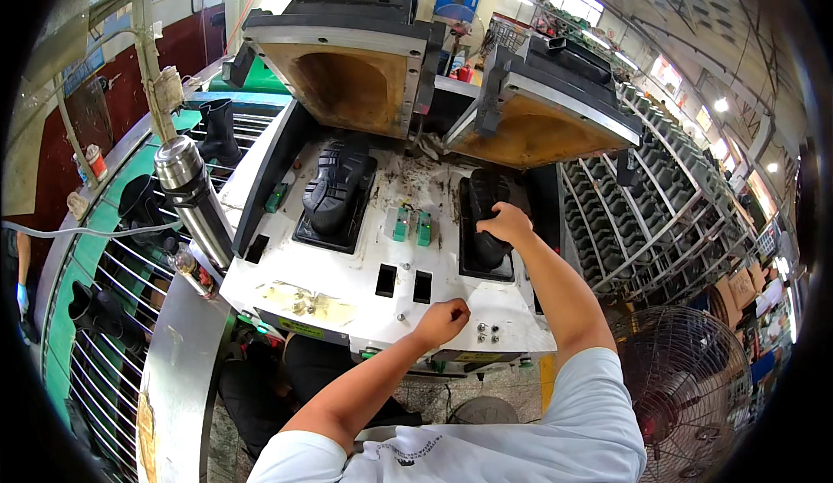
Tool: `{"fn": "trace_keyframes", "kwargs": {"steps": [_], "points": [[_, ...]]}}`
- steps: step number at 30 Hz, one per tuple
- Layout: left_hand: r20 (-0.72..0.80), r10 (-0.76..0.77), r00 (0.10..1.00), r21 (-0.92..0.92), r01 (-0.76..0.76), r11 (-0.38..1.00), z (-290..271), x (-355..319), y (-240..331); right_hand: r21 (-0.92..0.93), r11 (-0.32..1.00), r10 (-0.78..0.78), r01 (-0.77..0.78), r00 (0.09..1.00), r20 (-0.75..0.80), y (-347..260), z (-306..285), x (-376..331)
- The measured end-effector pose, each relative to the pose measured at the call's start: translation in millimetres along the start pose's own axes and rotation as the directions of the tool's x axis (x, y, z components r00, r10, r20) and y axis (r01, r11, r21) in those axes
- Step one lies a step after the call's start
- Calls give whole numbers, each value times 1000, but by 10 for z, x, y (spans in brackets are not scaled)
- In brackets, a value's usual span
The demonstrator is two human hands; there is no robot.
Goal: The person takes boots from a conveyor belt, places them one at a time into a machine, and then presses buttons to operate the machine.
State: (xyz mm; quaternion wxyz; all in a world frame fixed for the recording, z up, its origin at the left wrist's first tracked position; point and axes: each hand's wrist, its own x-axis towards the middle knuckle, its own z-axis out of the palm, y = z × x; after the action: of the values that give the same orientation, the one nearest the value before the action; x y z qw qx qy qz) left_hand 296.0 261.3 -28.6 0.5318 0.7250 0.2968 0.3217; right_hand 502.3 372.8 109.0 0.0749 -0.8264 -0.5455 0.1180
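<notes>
My right hand (pixel 506 223) is closed round the middle of a black boot (pixel 492 190), which lies sole up on the right black pad (pixel 488 266) of a white two-station press. My left hand (pixel 444 322) is curled above the front edge of the press, near a group of small metal buttons (pixel 488 334). Whether anything is inside its fingers is hidden. Another black boot (pixel 337 184), with its ridged sole upward, rests on the left black pad (pixel 334 238), touched by neither hand.
Two hinged lids, left (pixel 347 75) and right (pixel 547 110), stand raised over the pads. At left, a steel flask (pixel 193 192) stands beside a roller conveyor (pixel 113 266) carrying black boots. A rack of shoe forms (pixel 633 197) and a caged fan (pixel 672 387) are at right.
</notes>
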Motion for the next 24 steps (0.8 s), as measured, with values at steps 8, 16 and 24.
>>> {"fn": "trace_keyframes", "kwargs": {"steps": [8, 16, 24], "points": [[-107, 109, 988, 63, -103, 993, 105, -318, 61, -50, 956, -288, 289, 897, -334, 627, 431, -409], [36, -37, 999, 285, 25, 958, -163, -1715, -497, 774, 492, 492, 400, 605, -626, 1710, 1809, -2455], [-8, -222, 975, 303, 214, 929, -9, -1446, -800, 834, -550, 550, 34, 766, 332, 2032, 2316, -2492]]}}
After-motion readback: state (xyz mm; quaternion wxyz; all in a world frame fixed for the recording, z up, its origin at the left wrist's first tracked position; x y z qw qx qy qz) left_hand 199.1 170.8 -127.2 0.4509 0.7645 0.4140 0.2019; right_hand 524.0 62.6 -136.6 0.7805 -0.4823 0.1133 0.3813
